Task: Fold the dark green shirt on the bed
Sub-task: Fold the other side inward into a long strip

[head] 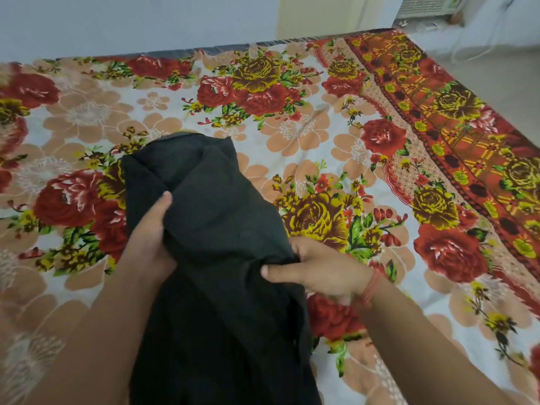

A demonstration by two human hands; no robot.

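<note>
The dark green shirt lies bunched in a long heap down the middle of the bed, running from mid-frame to the bottom edge. My left hand grips its left side, thumb on top of the cloth and fingers hidden beneath. My right hand pinches a fold at the shirt's right edge between thumb and curled fingers. A red thread band circles the right wrist.
The bed carries a floral sheet with red and yellow roses and an orange patterned border along its right side. Pale walls stand behind the far edge. A white appliance sits at the top right corner.
</note>
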